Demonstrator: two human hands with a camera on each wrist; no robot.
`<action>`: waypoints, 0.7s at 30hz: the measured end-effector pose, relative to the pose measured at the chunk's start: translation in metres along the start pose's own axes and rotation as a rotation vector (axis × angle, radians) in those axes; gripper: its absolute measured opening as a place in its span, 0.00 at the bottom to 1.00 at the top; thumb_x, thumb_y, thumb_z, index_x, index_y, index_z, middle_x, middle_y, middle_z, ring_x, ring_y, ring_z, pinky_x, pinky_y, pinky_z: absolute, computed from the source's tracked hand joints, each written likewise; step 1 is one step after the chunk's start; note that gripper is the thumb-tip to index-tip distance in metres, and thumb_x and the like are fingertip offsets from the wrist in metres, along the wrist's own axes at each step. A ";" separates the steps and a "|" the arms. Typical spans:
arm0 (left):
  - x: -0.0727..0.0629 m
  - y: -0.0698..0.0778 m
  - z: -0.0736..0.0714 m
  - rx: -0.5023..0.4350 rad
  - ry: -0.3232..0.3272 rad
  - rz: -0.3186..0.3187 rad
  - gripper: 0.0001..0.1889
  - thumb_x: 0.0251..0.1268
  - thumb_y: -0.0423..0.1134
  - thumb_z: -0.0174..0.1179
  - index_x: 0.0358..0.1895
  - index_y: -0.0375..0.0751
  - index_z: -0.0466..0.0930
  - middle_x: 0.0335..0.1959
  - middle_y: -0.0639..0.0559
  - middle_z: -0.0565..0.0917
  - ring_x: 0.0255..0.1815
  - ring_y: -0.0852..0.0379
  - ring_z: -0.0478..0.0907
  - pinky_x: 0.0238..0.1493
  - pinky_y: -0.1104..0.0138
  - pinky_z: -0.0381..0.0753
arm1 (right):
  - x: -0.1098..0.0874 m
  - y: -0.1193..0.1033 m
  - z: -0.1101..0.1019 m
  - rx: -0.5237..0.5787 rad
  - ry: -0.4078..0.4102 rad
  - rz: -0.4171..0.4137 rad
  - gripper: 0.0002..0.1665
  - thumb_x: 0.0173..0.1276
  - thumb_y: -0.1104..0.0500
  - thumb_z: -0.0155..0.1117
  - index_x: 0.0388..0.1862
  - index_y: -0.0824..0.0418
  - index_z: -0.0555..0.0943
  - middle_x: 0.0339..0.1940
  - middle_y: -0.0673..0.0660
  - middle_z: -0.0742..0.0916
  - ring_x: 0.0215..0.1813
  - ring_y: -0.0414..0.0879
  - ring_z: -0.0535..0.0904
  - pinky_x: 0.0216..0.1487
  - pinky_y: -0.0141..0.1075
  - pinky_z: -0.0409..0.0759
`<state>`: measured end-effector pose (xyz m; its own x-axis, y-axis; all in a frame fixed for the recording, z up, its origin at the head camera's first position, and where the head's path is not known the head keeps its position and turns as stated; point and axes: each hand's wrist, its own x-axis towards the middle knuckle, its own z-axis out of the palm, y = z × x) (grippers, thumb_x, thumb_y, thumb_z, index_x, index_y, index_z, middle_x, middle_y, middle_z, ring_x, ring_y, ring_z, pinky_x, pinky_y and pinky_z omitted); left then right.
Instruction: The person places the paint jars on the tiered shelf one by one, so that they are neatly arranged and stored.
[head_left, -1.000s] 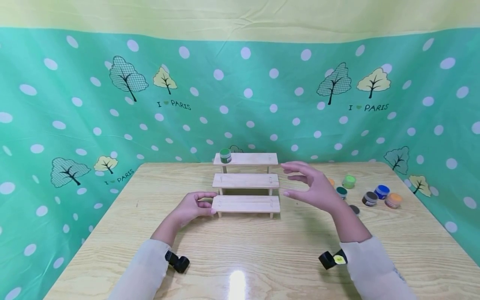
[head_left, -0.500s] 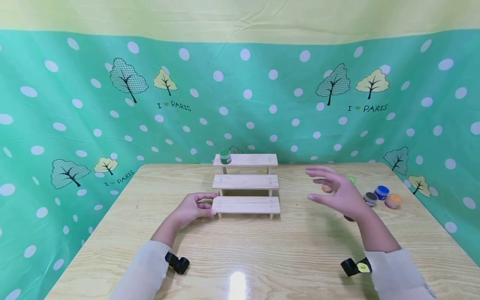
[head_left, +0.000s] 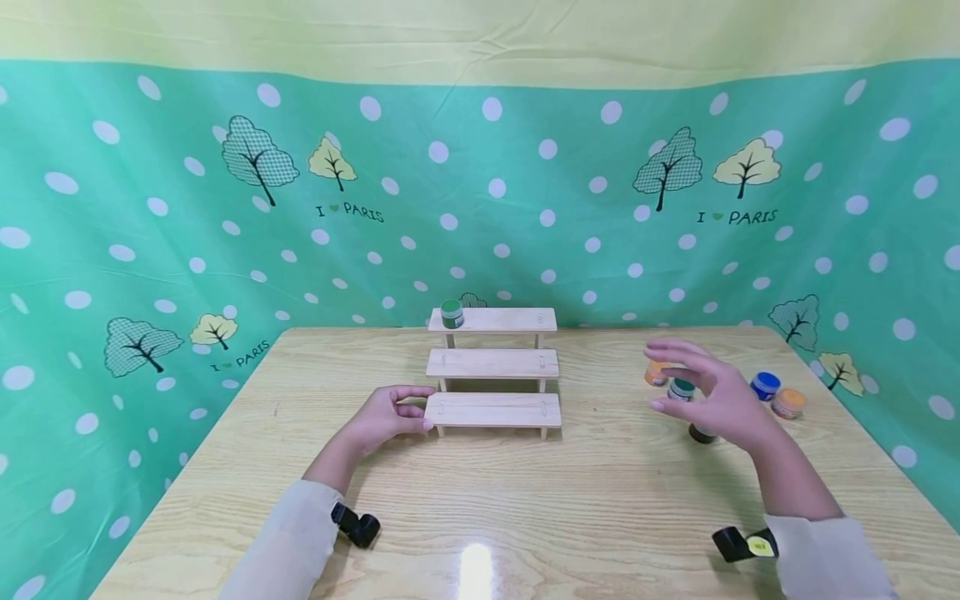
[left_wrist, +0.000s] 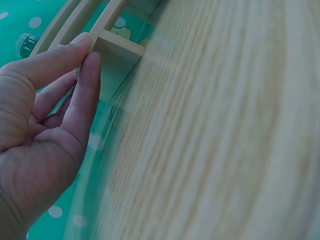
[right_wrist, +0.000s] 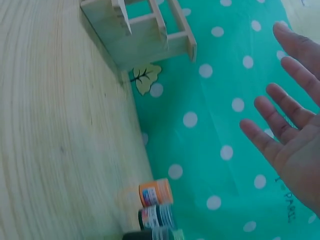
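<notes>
A three-step wooden display shelf stands mid-table. My left hand pinches the left end of its lowest step; in the left wrist view, the thumb and fingertips of that hand meet at the board's edge. On the top step, at the left, sits a green paint jar. My right hand hovers over the jars at the right, holding nothing, its fingers spread in the right wrist view. Nearest it are an orange jar, a dark green jar and a dark-coloured jar, partly hidden by the hand.
A blue jar and a pale orange jar stand farther right. Behind the wooden table hangs a green dotted cloth, which also runs along both sides. Black cameras are strapped at both wrists.
My right hand has moved right, away from the shelf and over the group of jars. The left hand keeps its place at the lowest step.
</notes>
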<state>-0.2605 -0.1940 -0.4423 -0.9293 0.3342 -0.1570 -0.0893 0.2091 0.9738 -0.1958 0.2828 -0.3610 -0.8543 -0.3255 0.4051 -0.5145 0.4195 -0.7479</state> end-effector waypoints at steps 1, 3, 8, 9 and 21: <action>0.000 0.000 0.000 -0.002 -0.001 0.001 0.33 0.52 0.26 0.72 0.64 0.31 0.72 0.35 0.45 0.82 0.35 0.56 0.81 0.36 0.65 0.85 | -0.001 0.001 -0.002 -0.010 -0.003 0.008 0.36 0.58 0.68 0.73 0.67 0.61 0.73 0.69 0.56 0.71 0.59 0.32 0.73 0.55 0.22 0.75; 0.000 0.000 0.000 -0.004 -0.002 0.004 0.33 0.52 0.26 0.72 0.64 0.31 0.72 0.35 0.45 0.82 0.35 0.56 0.81 0.36 0.65 0.85 | -0.004 0.003 -0.005 -0.032 -0.010 0.021 0.36 0.59 0.67 0.73 0.67 0.59 0.73 0.69 0.56 0.71 0.61 0.31 0.71 0.56 0.21 0.72; 0.000 -0.001 0.000 -0.004 -0.006 0.006 0.33 0.51 0.26 0.72 0.64 0.31 0.72 0.35 0.45 0.83 0.35 0.56 0.81 0.35 0.66 0.84 | -0.012 0.014 -0.011 -0.059 -0.012 0.070 0.37 0.59 0.65 0.74 0.68 0.57 0.74 0.70 0.52 0.71 0.65 0.30 0.66 0.58 0.19 0.69; 0.000 -0.001 0.000 -0.002 -0.006 0.006 0.33 0.52 0.26 0.72 0.64 0.31 0.72 0.35 0.45 0.83 0.35 0.56 0.81 0.35 0.67 0.84 | -0.014 0.016 -0.012 -0.062 -0.011 0.090 0.37 0.59 0.65 0.74 0.68 0.56 0.74 0.70 0.51 0.71 0.64 0.29 0.66 0.58 0.18 0.69; -0.001 -0.002 -0.001 0.005 0.002 0.009 0.33 0.51 0.27 0.72 0.64 0.32 0.73 0.35 0.45 0.82 0.35 0.57 0.80 0.35 0.67 0.84 | -0.034 0.050 -0.026 -0.108 -0.026 0.164 0.35 0.60 0.62 0.74 0.66 0.62 0.74 0.70 0.50 0.72 0.65 0.22 0.60 0.56 0.16 0.67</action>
<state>-0.2603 -0.1955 -0.4438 -0.9309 0.3342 -0.1476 -0.0789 0.2106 0.9744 -0.1945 0.3372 -0.3987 -0.9257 -0.2669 0.2679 -0.3750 0.5566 -0.7413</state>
